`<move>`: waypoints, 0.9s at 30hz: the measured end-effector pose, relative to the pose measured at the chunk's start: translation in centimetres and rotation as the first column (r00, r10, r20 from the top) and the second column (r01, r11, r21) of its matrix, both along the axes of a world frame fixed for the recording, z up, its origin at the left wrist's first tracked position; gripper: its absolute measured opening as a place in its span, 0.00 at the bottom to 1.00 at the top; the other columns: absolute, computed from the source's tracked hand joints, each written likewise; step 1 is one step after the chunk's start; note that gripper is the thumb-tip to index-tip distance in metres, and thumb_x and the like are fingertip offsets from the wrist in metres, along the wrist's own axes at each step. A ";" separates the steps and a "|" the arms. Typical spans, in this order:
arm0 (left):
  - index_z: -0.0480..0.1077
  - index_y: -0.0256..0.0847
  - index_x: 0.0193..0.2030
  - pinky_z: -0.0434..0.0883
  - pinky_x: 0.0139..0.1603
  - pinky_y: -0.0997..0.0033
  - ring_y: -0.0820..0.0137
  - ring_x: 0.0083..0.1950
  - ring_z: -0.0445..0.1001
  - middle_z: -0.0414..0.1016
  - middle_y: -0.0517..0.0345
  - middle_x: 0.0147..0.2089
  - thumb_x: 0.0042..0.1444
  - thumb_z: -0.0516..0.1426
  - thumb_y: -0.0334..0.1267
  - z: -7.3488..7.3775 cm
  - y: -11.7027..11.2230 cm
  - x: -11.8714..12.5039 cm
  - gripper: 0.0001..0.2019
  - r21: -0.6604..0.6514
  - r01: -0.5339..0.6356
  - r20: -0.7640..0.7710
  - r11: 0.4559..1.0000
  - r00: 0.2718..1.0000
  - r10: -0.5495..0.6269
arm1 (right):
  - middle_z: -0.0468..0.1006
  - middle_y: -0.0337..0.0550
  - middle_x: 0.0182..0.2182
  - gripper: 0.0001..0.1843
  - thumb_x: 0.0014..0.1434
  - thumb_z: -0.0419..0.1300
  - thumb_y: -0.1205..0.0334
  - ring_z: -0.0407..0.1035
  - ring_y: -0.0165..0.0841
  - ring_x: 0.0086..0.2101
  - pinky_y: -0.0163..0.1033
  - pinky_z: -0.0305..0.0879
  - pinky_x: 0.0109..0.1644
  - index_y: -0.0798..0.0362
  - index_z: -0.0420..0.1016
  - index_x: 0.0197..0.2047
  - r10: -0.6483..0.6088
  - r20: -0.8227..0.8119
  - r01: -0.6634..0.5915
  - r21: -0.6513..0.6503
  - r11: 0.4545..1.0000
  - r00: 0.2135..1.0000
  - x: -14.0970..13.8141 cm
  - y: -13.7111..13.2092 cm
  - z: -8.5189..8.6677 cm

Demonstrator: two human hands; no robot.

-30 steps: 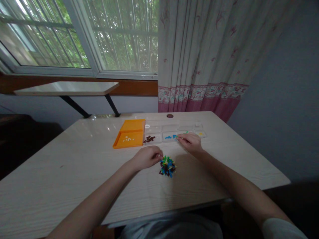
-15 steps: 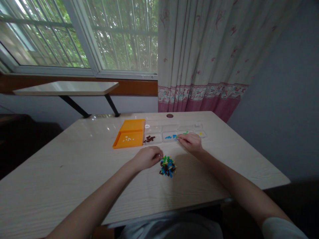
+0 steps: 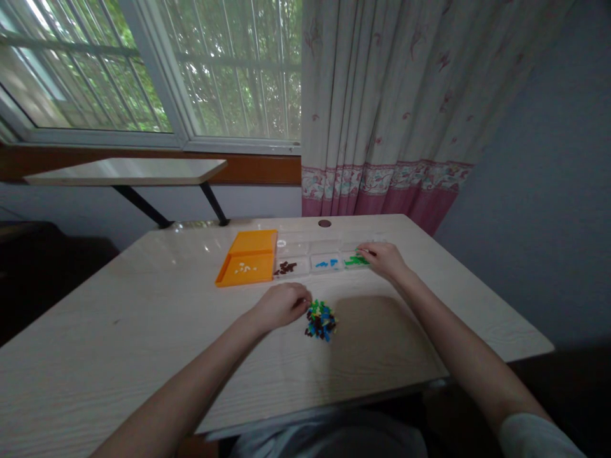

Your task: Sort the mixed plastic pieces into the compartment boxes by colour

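My right hand (image 3: 383, 259) is over the clear tray's green compartment, its fingers pinched on a small green plastic piece (image 3: 358, 250). Below it lie several green pieces (image 3: 354, 261). My left hand (image 3: 284, 303) rests on the table, fingers curled together at the left edge of a mixed pile of small plastic pieces (image 3: 321, 320) in green, blue, yellow and dark brown. What its fingertips hold, if anything, is too small to make out. Blue pieces (image 3: 326, 263) and dark brown pieces (image 3: 287, 268) lie in separate compartments of the clear tray (image 3: 309, 270).
An orange two-part case (image 3: 251, 240) stands left of the clear tray, with several white pieces (image 3: 245, 268) in its near half. A raised shelf (image 3: 128, 170) on black legs is at the back left. A round cable hole (image 3: 324, 223) lies near the table's back edge.
My right hand has moved right, from beside the blue compartment to the green one, carrying the green piece. My left hand has stayed by the pile.
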State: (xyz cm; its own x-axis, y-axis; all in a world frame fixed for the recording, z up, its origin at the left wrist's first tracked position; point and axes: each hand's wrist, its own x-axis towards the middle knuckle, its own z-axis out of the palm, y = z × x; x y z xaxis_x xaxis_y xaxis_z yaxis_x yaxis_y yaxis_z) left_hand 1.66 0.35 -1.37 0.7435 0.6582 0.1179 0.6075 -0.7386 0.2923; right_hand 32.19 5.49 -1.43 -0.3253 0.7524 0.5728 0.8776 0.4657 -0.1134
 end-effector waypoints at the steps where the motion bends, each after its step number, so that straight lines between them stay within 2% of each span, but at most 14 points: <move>1: 0.71 0.40 0.34 0.63 0.35 0.76 0.71 0.34 0.70 0.73 0.56 0.33 0.55 0.48 0.36 0.1 -0.1 0.0 0.11 0.001 -0.002 0.001 1.000 1.000 0.002 | 0.78 0.40 0.36 0.12 0.57 0.53 0.57 0.72 0.32 0.35 0.34 0.65 0.39 0.49 0.76 0.38 -0.020 0.020 0.020 -0.030 0.999 1.000 0.3 0.2 -0.1; 8: 0.72 0.40 0.33 0.61 0.31 0.76 0.71 0.31 0.69 0.73 0.56 0.31 0.53 0.50 0.37 0.4 -0.4 0.2 0.09 0.019 -0.028 -0.020 0.999 0.999 0.028 | 0.78 0.41 0.37 0.13 0.58 0.52 0.58 0.72 0.33 0.37 0.36 0.66 0.39 0.48 0.76 0.40 -0.012 0.019 0.015 -0.133 0.991 1.000 0.5 0.6 -0.7; 12: 0.72 0.40 0.32 0.61 0.31 0.76 0.71 0.30 0.69 0.73 0.57 0.30 0.52 0.50 0.36 0.4 -0.5 0.3 0.09 0.018 -0.033 -0.014 0.999 0.999 0.033 | 0.79 0.42 0.35 0.12 0.58 0.52 0.59 0.73 0.33 0.33 0.36 0.66 0.37 0.48 0.76 0.40 -0.001 -0.025 -0.002 -0.132 0.991 1.000 0.3 0.5 -0.6; 15: 0.72 0.40 0.33 0.61 0.31 0.76 0.72 0.30 0.68 0.73 0.57 0.31 0.52 0.51 0.35 0.5 -0.4 0.2 0.09 -0.028 -0.038 0.042 0.999 0.998 0.039 | 0.79 0.42 0.32 0.12 0.57 0.53 0.59 0.73 0.31 0.31 0.34 0.65 0.34 0.49 0.76 0.40 0.030 -0.071 -0.039 -0.121 0.992 0.997 -0.7 -0.2 -0.3; 18: 0.73 0.39 0.35 0.61 0.31 0.77 0.73 0.30 0.67 0.73 0.56 0.31 0.53 0.51 0.35 0.5 -0.1 0.2 0.10 -0.103 -0.057 0.176 0.993 0.981 0.075 | 0.79 0.41 0.32 0.12 0.57 0.52 0.59 0.72 0.30 0.29 0.32 0.63 0.33 0.49 0.76 0.40 0.122 -0.080 -0.132 -0.139 0.981 0.989 -3.0 -1.6 0.1; 20: 0.73 0.38 0.36 0.60 0.29 0.78 0.74 0.29 0.66 0.73 0.56 0.31 0.53 0.51 0.36 0.4 0.1 0.4 0.10 -0.168 -0.083 0.296 0.982 0.946 0.130 | 0.79 0.38 0.27 0.13 0.58 0.51 0.59 0.70 0.27 0.25 0.29 0.61 0.30 0.49 0.76 0.40 0.185 -0.079 -0.196 -0.170 0.966 0.980 -5.0 -2.8 0.3; 23: 0.73 0.35 0.35 0.57 0.25 0.79 0.76 0.25 0.61 0.69 0.57 0.27 0.51 0.54 0.40 0.0 0.4 0.8 0.12 -0.305 -0.119 0.451 0.945 0.856 0.253 | 0.77 0.35 0.22 0.11 0.55 0.54 0.60 0.67 0.24 0.21 0.27 0.58 0.26 0.49 0.77 0.37 0.263 -0.057 -0.269 -0.176 0.947 0.963 -7.6 -4.2 0.2; 27: 0.71 0.32 0.32 0.51 0.20 0.80 0.80 0.20 0.54 0.60 0.64 0.19 0.47 0.57 0.44 -0.5 0.6 1.4 0.14 -0.449 -0.079 0.572 0.890 0.739 0.354 | 0.72 0.31 0.15 0.09 0.50 0.59 0.56 0.62 0.22 0.16 0.27 0.52 0.22 0.47 0.77 0.34 0.246 -0.071 -0.254 -0.134 0.958 0.967 -9.5 -5.2 -0.2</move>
State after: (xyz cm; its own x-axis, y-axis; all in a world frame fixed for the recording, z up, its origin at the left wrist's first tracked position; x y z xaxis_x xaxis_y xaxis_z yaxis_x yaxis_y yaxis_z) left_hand 3.03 0.90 -1.87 0.4192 0.8831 0.2106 0.3118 -0.3579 0.8802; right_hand 22.65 0.28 -1.61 -0.4851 0.7254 0.4883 0.7262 0.6452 -0.2371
